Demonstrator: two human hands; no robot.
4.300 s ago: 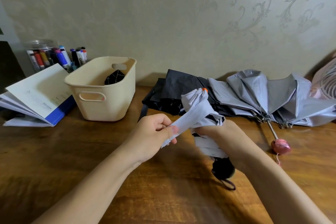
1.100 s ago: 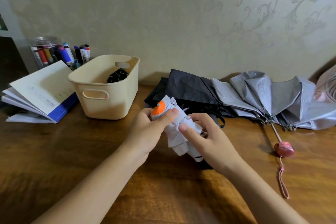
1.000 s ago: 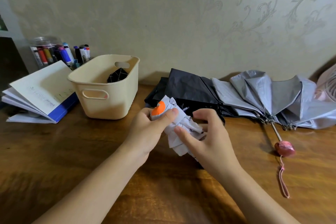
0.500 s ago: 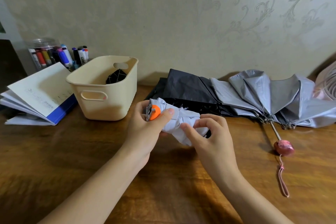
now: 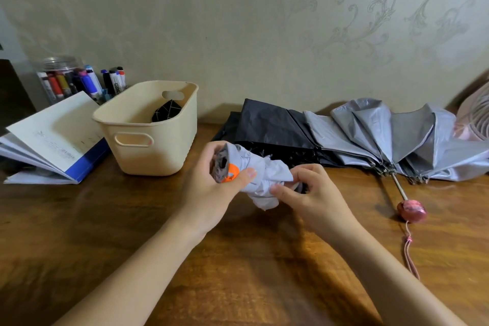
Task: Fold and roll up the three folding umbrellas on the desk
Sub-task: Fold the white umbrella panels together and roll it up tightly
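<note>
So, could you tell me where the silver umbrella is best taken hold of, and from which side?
Take the pink handle, from the near right. It lies bare on the desk, pointing towards the person at the end of the thin shaft, clear of the loose, spread cloth of the silver umbrella, which would likely slump if grabbed.

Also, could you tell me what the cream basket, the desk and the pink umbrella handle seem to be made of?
Cream basket: likely moulded plastic, matte; smooth one-piece walls with cut-out grips.
Desk: wood or veneer, glossy; grain and glare show.
Pink umbrella handle: probably hard plastic; slightly shiny highlights.
</note>
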